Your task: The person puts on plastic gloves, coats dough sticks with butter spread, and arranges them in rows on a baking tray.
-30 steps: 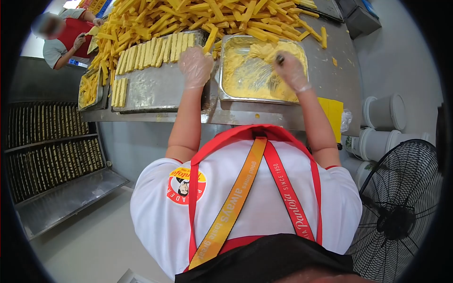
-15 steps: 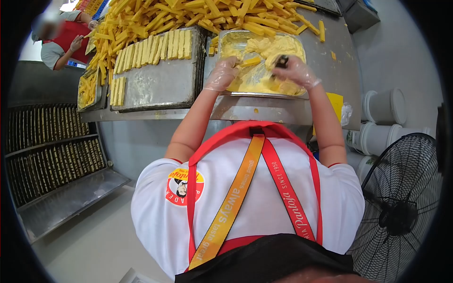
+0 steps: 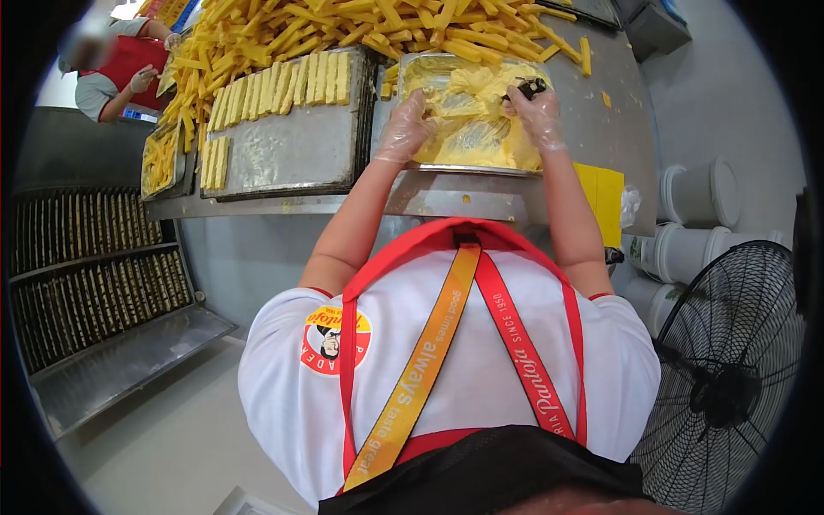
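Observation:
In a metal tray (image 3: 481,170) smeared with pale yellow cream (image 3: 493,142), both my hands work in clear plastic gloves. My right hand (image 3: 539,120) is closed around a black-handled spreading tool (image 3: 528,87) above the tray's right side; its blade is hidden. My left hand (image 3: 406,129) is over the tray's left edge with its fingers closed; what they hold is hidden among the cream. To the left, a flat baking sheet (image 3: 292,159) carries a row of cream-coated sticks (image 3: 287,83) and a few more at its left edge.
A big heap of yellow sticks (image 3: 343,26) covers the table's far side. A small tray of sticks (image 3: 160,163) is at left, near a co-worker in a red apron (image 3: 133,69). A loaded rack (image 3: 94,249) stands lower left; white buckets (image 3: 699,193) and a fan (image 3: 721,395) are at right.
My right hand has shifted slightly up, and the tool's black handle now points to the right. The yellow stick seen by my left fingers earlier no longer shows clearly.

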{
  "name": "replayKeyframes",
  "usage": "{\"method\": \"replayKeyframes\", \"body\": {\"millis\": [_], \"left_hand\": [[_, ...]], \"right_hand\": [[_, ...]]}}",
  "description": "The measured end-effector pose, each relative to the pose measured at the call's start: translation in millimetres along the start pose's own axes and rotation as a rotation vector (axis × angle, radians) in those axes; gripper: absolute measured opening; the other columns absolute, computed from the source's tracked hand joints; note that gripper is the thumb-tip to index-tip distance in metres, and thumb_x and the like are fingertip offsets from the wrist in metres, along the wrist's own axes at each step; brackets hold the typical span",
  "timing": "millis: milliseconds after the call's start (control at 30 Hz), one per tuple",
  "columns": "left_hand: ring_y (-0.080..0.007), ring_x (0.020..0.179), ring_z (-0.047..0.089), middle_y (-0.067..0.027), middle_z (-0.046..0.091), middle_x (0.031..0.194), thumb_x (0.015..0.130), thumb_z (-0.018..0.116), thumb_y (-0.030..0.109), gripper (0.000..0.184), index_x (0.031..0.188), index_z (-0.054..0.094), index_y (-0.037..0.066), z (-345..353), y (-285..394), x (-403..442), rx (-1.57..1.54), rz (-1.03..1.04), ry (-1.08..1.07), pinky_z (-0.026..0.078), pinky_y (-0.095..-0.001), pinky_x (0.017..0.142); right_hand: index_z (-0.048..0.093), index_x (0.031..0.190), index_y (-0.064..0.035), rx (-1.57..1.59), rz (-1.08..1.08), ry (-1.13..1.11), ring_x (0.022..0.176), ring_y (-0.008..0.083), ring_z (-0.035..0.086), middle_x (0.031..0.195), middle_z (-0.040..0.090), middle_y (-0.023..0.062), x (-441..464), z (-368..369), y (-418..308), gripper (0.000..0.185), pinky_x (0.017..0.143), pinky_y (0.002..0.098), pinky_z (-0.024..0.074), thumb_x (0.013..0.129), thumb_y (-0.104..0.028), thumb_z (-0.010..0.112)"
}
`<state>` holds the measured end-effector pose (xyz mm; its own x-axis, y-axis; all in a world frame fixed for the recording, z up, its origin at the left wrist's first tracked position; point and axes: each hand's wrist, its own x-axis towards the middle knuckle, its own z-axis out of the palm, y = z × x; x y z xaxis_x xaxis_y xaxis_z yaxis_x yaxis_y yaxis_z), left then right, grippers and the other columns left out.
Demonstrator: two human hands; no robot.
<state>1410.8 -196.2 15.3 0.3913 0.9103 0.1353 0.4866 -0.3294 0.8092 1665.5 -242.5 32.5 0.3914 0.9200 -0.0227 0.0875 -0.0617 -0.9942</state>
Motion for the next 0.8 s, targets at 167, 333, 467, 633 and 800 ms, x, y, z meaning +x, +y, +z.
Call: {"method": "replayKeyframes", "body": {"millis": [167,333,467,633,800], "left_hand": [[-0.0433,0.095,0.062,-0.0240,0.065,0.099,0.077,0.070,0.013,0.031,0.101,0.054,0.001,-2,2,-2,0.039,0.007,0.026,0.049,-0.0451,0.081],[-0.0414,0.094,0.063,-0.0244,0.066,0.097,0.076,0.070,0.016,0.027,0.094,0.061,-0.001,-10,14,-1,0.087,-0.127,-0.025,0.050,-0.0441,0.082],[-0.0393,0.091,0.065,-0.0237,0.068,0.095,0.071,0.071,0.021,0.031,0.094,0.067,0.000,-9,8,3,0.111,-0.195,-0.018,0.051,-0.0422,0.081],[-0.0368,0.085,0.067,-0.0233,0.069,0.089,0.067,0.071,0.023,0.031,0.088,0.070,0.000,-13,7,9,0.032,-0.332,-0.134,0.052,-0.0406,0.078],[-0.0356,0.084,0.068,-0.0222,0.070,0.089,0.066,0.071,0.024,0.030,0.087,0.071,0.002,-9,-3,6,0.023,-0.274,-0.116,0.053,-0.0404,0.079]], "right_hand": [[0.063,0.102,0.0017,0.474,0.012,-0.189,0.069,0.0192,0.068,0.087,0.067,0.0065,-31,16,-27,0.022,0.062,0.0295,0.0575,0.085,-0.007,0.074],[0.063,0.101,0.0021,-0.008,-0.030,-0.013,0.069,0.0188,0.068,0.086,0.067,0.0087,-6,3,10,0.019,0.062,0.0310,0.0598,0.087,-0.006,0.072],[0.063,0.098,0.0036,0.416,-0.061,-0.076,0.068,0.0190,0.068,0.083,0.067,0.0092,-36,21,-23,0.019,0.060,0.0304,0.0589,0.085,-0.007,0.072],[0.063,0.097,0.0034,0.288,-0.044,0.012,0.066,0.0159,0.068,0.079,0.067,0.0078,-22,17,14,0.016,0.060,0.0295,0.0583,0.086,-0.006,0.071],[0.064,0.092,0.0039,0.189,-0.110,0.035,0.066,0.0155,0.068,0.076,0.067,0.0069,-30,23,-14,0.015,0.059,0.0290,0.0566,0.084,-0.007,0.072]]}}
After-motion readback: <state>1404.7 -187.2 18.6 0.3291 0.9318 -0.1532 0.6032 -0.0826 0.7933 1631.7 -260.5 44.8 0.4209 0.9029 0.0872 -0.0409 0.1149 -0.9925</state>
